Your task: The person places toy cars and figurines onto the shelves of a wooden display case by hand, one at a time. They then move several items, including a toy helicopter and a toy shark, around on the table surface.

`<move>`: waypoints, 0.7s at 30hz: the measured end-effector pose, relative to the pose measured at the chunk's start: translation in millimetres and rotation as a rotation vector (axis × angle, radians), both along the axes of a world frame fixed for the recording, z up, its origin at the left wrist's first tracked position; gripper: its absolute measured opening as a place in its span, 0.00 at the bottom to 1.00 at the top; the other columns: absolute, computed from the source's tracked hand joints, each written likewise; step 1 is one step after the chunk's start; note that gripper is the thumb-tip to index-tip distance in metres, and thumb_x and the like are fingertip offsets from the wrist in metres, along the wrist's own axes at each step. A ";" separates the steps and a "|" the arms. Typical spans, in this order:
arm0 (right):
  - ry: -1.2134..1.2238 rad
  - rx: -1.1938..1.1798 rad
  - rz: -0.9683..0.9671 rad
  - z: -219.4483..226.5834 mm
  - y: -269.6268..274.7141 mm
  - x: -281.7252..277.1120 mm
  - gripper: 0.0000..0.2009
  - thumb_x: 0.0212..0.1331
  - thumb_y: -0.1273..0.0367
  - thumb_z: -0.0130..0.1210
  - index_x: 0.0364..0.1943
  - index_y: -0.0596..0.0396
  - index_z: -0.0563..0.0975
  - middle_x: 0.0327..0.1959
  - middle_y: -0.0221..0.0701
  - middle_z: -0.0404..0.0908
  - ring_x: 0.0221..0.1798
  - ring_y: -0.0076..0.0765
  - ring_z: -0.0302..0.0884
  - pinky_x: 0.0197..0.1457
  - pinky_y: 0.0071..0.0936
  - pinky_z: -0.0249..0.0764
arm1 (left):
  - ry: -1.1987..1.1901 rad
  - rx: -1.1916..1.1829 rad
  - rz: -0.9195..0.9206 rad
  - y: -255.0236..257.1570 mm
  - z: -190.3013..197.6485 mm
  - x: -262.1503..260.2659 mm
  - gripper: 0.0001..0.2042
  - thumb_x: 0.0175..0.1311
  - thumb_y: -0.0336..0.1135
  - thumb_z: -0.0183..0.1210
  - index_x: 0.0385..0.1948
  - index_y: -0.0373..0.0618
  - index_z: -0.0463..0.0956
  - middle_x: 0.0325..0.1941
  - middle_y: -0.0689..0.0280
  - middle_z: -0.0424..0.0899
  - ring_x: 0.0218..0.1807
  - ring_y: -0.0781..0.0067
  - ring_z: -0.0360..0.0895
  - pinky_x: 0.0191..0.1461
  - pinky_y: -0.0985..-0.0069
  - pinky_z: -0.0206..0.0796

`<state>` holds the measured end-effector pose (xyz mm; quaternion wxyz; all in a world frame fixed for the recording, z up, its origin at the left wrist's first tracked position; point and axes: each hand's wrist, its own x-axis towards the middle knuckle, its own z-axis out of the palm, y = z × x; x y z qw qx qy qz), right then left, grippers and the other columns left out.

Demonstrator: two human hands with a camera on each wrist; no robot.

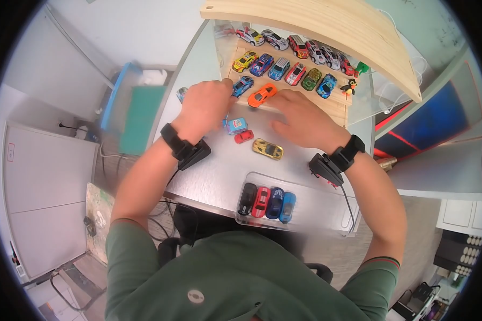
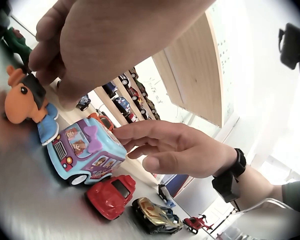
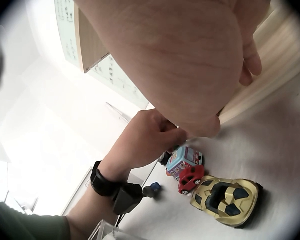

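The left hand (image 1: pixel 201 109) has bent fingers at the near end of a dark blue car (image 1: pixel 243 86) on the lowest shelf step; its fingertips are partly hidden. Beside that car, an orange car (image 1: pixel 262 95) sits at an angle, and the right hand (image 1: pixel 305 120) reaches its right end with extended fingers. In the left wrist view, the right hand (image 2: pixel 182 145) is relaxed behind a light blue and purple toy van (image 2: pixel 87 150). The left hand (image 3: pixel 140 140) appears in the right wrist view with thumb and forefinger close together.
Several cars line the wooden tiered shelf (image 1: pixel 334 112). On the metallic table are a red car (image 1: pixel 243 137) and a gold car (image 1: pixel 268 149). A clear tray (image 1: pixel 305 218) at the near edge holds several cars. An orange figure (image 2: pixel 27 102) stands by the van.
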<state>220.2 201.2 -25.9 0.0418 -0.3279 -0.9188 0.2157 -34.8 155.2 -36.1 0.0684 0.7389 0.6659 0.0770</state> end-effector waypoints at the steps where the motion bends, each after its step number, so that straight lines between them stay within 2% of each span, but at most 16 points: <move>1: -0.007 0.004 0.007 -0.3 0.1 -0.8 0.27 0.67 0.63 0.59 0.69 0.57 0.75 0.70 0.45 0.75 0.72 0.53 0.72 0.76 0.45 0.71 | 0.000 0.000 0.000 0.2 -1.0 -0.5 0.09 0.72 0.40 0.63 0.37 0.45 0.78 0.15 0.65 0.82 0.29 0.59 0.87 0.36 0.61 0.76; 10: -0.003 0.019 0.001 1.9 -0.4 -4.4 0.26 0.67 0.63 0.59 0.68 0.57 0.76 0.68 0.44 0.77 0.71 0.53 0.72 0.75 0.45 0.71 | 0.028 0.076 -0.017 -1.4 -5.1 -2.4 0.10 0.70 0.39 0.65 0.44 0.44 0.80 0.16 0.63 0.83 0.31 0.56 0.87 0.37 0.59 0.77; 15: 0.002 0.008 -0.005 3.8 -1.7 -7.1 0.26 0.67 0.63 0.59 0.68 0.57 0.75 0.68 0.44 0.77 0.71 0.53 0.72 0.75 0.45 0.71 | -0.009 0.050 -0.008 -2.0 -4.2 -4.8 0.14 0.68 0.39 0.67 0.50 0.45 0.82 0.28 0.57 0.89 0.37 0.53 0.88 0.40 0.57 0.78; 21: 0.007 0.016 0.000 0.3 -1.6 -9.1 0.27 0.67 0.64 0.58 0.69 0.55 0.75 0.70 0.44 0.76 0.71 0.53 0.72 0.77 0.46 0.70 | -0.014 0.017 0.002 0.0 -2.5 -3.5 0.14 0.67 0.39 0.68 0.50 0.45 0.83 0.31 0.57 0.89 0.38 0.52 0.88 0.41 0.57 0.78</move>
